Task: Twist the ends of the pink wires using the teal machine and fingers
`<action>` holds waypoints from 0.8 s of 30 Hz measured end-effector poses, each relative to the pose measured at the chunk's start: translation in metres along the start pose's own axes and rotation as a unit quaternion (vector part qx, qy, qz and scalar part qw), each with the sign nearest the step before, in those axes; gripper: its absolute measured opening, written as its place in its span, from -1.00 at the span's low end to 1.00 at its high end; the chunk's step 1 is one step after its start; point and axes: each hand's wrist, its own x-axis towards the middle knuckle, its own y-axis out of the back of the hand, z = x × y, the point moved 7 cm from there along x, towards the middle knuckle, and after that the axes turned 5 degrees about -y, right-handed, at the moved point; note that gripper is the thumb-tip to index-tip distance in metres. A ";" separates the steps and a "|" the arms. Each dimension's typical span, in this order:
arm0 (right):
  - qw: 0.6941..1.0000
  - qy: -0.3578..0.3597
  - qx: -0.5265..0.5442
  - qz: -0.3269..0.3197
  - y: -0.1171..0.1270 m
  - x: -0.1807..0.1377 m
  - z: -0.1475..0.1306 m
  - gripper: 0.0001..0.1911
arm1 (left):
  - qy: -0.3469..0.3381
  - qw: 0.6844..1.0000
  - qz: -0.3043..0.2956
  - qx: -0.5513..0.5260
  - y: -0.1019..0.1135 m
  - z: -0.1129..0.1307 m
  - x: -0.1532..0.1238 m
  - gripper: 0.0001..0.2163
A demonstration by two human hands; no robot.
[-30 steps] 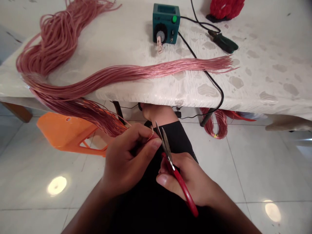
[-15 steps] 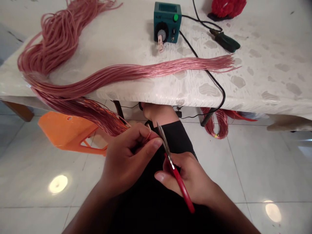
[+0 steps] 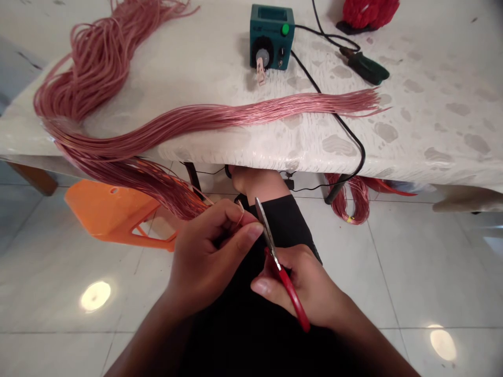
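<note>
Thumb and forefinger of my left hand (image 3: pixel 214 254) pinch a thin pink wire (image 3: pixel 241 213) whose end curls above the fingers. My right hand (image 3: pixel 301 285) is wrapped round red-handled scissors (image 3: pixel 288 288). Their blades point up and look closed, with the tips just right of my left fingertips. A thick bundle of pink wires (image 3: pixel 165 125) lies along the table; part of it hangs over the front edge and runs down to my left hand. How the pinched wire joins that bundle is hidden behind my fingers.
On the table (image 3: pixel 432 120) stand a teal control box (image 3: pixel 271 39) with a black cable and a dark green-handled tool (image 3: pixel 367 67). Below are an orange plastic stool (image 3: pixel 113 209) and a coil of pink wire (image 3: pixel 349 201). A bare leg (image 3: pixel 259 183) extends under the table.
The scissors have turned slightly in my right hand, and their blades look closer together. My left hand keeps its pinch. The whole view has shifted a little.
</note>
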 end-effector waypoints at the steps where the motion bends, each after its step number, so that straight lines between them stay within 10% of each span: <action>1: 1.000 0.003 0.000 -0.003 -0.001 0.000 0.000 -0.56 | -0.001 1.000 0.000 0.002 0.000 0.001 0.001 -0.86; 24: 0.998 0.049 -0.019 -0.017 -0.002 0.000 -0.004 -0.66 | 0.003 1.000 0.004 -0.003 -0.003 0.001 0.001 -0.86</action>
